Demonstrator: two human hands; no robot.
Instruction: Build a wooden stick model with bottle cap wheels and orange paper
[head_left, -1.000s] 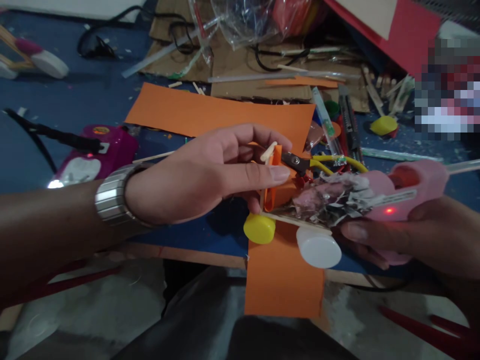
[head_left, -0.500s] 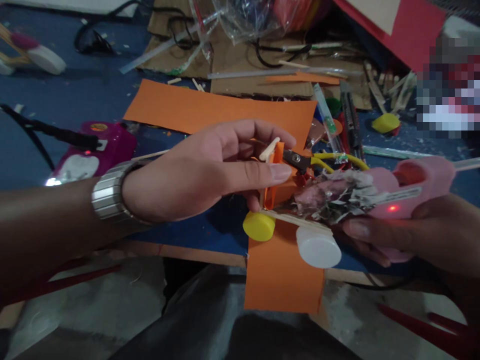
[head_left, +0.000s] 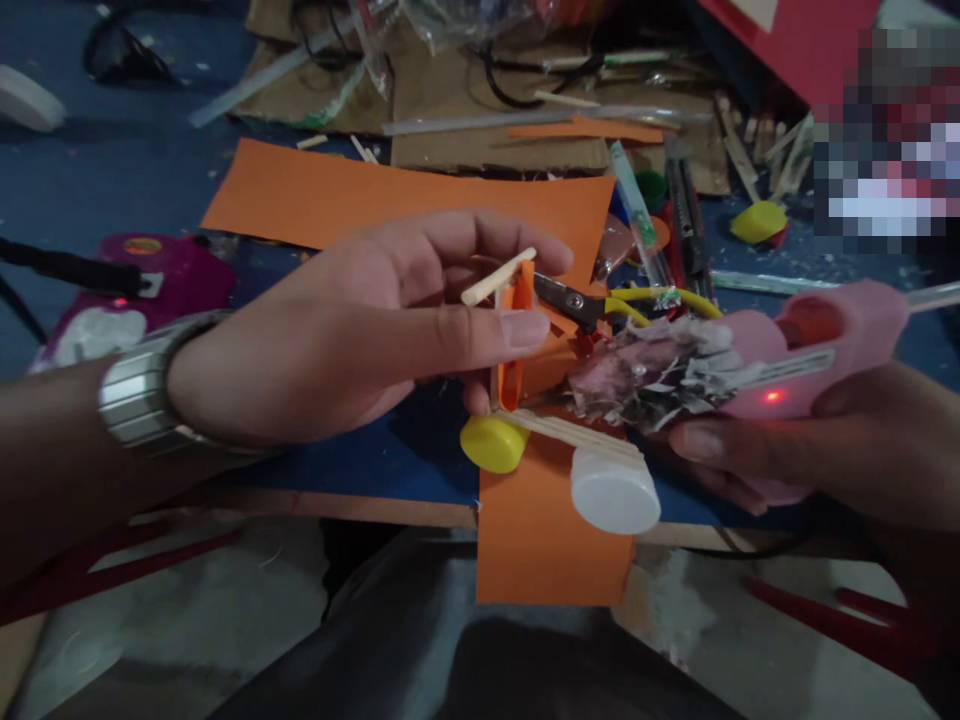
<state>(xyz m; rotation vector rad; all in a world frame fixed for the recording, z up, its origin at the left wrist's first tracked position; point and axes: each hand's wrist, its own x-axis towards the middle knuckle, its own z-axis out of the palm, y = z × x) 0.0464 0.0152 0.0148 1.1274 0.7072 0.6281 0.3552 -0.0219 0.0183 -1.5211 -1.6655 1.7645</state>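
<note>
Between its thumb and fingers, my left hand (head_left: pixel 390 330) grips a small toy car built from wooden sticks and folded orange paper (head_left: pixel 516 345). A yellow bottle cap (head_left: pixel 495 443) and a white bottle cap (head_left: pixel 615 492) sit as wheels along its near side. One light wooden stick (head_left: pixel 499 278) juts out at the upper end. My right hand (head_left: pixel 795 440) is wrapped round a pink hot glue gun (head_left: pixel 847 330) with a lit red light. Its front is crusted with grey-white scraps and points left at the car; the nozzle tip is hard to make out.
Yellow-handled pliers or cutters (head_left: pixel 577 300) lie behind the car. Orange paper (head_left: pixel 375 195) spans the blue table, and another orange strip (head_left: pixel 555 560) hangs over its edge. At left is a magenta glue gun (head_left: pixel 161 285). Cardboard (head_left: pixel 495 90), a cutter knife (head_left: pixel 686 220) and glue sticks lie farther back.
The whole scene has shifted slightly left and up in view. Both hands keep their holds, and the light stick at the car's upper end now shows more of its length.
</note>
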